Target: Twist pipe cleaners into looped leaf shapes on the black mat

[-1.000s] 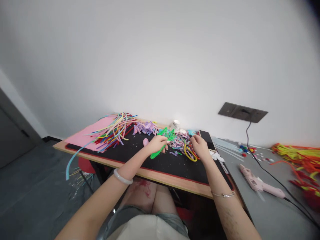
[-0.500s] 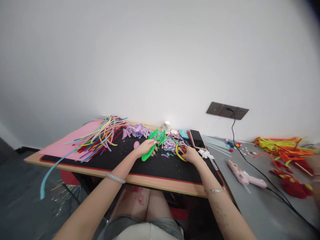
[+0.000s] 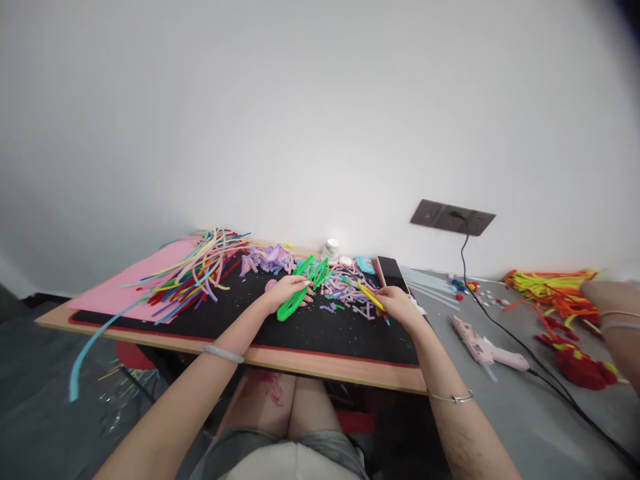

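Observation:
My left hand point(image 3: 291, 291) is closed on a bundle of bright green pipe cleaners point(image 3: 289, 308), bent into long loops that fan out above the black mat point(image 3: 240, 320). My right hand point(image 3: 397, 303) grips a curved yellow-handled tool point(image 3: 371, 295); its working end is too small to make out. Between the hands lie many short cut pieces of pipe cleaner point(image 3: 345, 287) in lilac, pink and blue. A pink round thing point(image 3: 271, 285) sits partly behind my left hand. Just beyond my right hand is a phone point(image 3: 391, 272).
Long multicoloured pipe cleaners point(image 3: 200, 273) lie across a pink sheet point(image 3: 125, 293) at left. Lilac bent pieces point(image 3: 270, 259) and a white cup point(image 3: 331, 249) stand near the wall. At right are a corded glue gun point(image 3: 487, 350), pompoms point(image 3: 465, 287) and another person's arm point(image 3: 617, 320).
My right hand has lifted and turned the yellow-handled tool, moving slightly right. My left hand still holds the green bundle. The other person's arm reaches further into view.

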`<state>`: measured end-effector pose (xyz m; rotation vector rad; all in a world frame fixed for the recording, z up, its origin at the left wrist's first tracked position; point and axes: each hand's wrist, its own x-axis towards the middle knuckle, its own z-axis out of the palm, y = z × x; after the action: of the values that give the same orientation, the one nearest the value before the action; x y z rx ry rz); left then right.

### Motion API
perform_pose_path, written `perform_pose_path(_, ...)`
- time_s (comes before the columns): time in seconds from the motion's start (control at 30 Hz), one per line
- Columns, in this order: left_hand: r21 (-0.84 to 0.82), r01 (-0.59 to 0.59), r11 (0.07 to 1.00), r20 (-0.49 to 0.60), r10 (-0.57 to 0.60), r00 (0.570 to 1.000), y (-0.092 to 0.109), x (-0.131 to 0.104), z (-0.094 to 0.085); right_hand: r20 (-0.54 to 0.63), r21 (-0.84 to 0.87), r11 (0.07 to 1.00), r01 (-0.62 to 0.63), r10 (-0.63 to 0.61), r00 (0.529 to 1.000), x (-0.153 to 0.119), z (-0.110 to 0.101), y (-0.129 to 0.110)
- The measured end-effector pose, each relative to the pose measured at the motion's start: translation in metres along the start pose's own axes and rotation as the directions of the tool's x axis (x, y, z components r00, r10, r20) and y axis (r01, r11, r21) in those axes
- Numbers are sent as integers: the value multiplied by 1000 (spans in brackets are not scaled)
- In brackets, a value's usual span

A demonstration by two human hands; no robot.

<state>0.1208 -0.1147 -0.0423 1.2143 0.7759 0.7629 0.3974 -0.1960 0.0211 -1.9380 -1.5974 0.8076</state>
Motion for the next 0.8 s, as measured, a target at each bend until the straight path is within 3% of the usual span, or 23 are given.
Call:
perform_pose_path(0.1,-17,-19,1000,26,19,999,4,-2,1,46,306,951,40,-57,997,-8,2,-3)
perform_pose_path(0.2,-8,-23,1000,36,23,999,10,-5,3,49,451,887,99,-136,990,-12,5,-7)
perform_pose_path(0.37,51,-17,999,50,15,999,15,-5,6,-21,444,875,192,-204,979,-13,15,-10)
perform_pose_path(0.5,78,-19,997,56,15,998,18,-4,10,-16,558,807,194,-224,975,-14,25,-10)
perform_pose_path(0.8,134,-50,990,-31,55,998,21,7,15,217,308,946,102,-175,960,-26,30,-9)
